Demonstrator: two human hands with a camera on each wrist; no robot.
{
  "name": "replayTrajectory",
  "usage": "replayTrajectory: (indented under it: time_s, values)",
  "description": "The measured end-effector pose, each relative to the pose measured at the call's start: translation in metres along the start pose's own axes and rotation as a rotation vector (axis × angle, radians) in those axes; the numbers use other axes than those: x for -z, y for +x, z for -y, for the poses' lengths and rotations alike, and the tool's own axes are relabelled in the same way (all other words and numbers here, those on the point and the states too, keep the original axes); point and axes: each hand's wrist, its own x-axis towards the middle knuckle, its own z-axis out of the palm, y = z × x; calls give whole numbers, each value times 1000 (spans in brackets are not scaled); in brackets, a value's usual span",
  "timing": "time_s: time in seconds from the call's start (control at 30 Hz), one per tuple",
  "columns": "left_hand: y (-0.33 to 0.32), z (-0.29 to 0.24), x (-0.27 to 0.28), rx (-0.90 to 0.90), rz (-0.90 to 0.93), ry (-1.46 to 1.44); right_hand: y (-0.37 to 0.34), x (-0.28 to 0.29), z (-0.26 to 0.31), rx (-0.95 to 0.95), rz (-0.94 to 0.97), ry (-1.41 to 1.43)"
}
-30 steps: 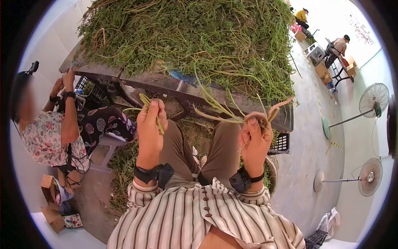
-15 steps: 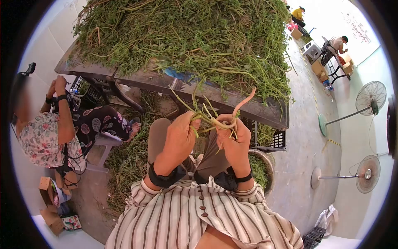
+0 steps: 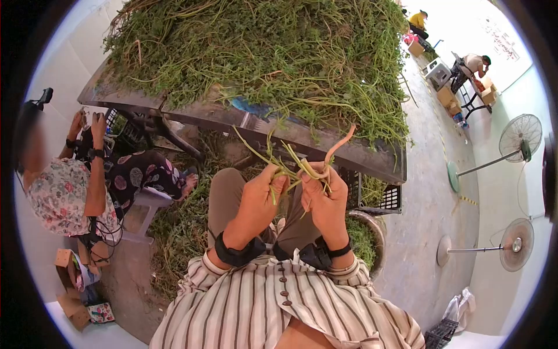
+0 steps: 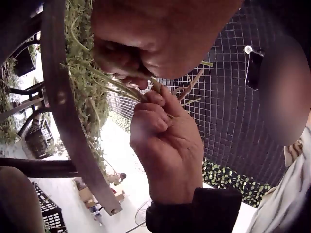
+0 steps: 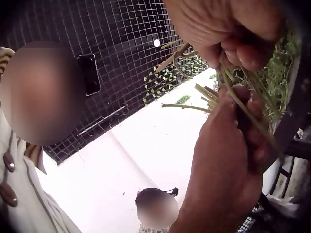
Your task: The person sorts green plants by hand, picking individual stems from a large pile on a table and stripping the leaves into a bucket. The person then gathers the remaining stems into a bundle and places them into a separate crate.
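In the head view the left hand (image 3: 254,200) pinches several green stems (image 3: 251,143) between thumb and fingers. Close beside it, the right hand (image 3: 329,210) grips pale stems (image 3: 295,158) and a pinkish, root-like strand (image 3: 342,143) that curves up above its thumb. Both hands are held near each other over the knees, below the table's front edge. The left wrist view shows the right hand (image 4: 167,141) with its fingers curled round stems; in the right wrist view the left hand (image 5: 223,160) holds cut-looking stem ends (image 5: 187,107).
A large heap of green plants (image 3: 256,58) covers the table (image 3: 349,152). A round basin of greens (image 3: 361,238) and a black crate (image 3: 388,198) stand at the right. Plants lie on the floor (image 3: 180,250). A seated person (image 3: 70,192) is at left; two fans (image 3: 516,244) stand at right.
From wide apart, the hands have come together in front of the knees, each still holding stems. Since half a second ago they have barely shifted. The seated person's hands have moved slightly apart.
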Motion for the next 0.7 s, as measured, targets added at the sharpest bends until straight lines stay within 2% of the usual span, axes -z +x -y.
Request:
replayTrajectory:
  time_s: [0.13, 0.27, 0.33, 0.37, 0.43, 0.47, 0.53, 0.63, 0.7]
  values:
    - [-3, 1, 0, -104, 36, 89, 0, 1, 1, -29, 3, -3]
    - [-4, 1, 4, -30, 111, 4, 2, 2, -2, -20, 27, -2]
    - [-5, 3, 4, -34, 152, -76, 2, 3, 0, -36, -2, 143]
    - [-4, 3, 5, -27, 158, -77, 3, 7, -2, -34, -29, 127]
    - [-5, 6, 5, -149, 17, -39, 6, 8, 2, -54, -79, 226]
    - [-7, 9, 7, -129, 27, -44, 6, 10, 3, -67, -126, 323]
    - [-5, 17, 13, 169, -139, -391, 9, 18, 1, -44, -73, 393]
    - [-2, 18, 19, 106, -137, -417, 8, 21, 5, -42, -52, 466]
    - [-3, 7, 20, 147, -102, -357, 4, 21, 9, -65, -50, 482]
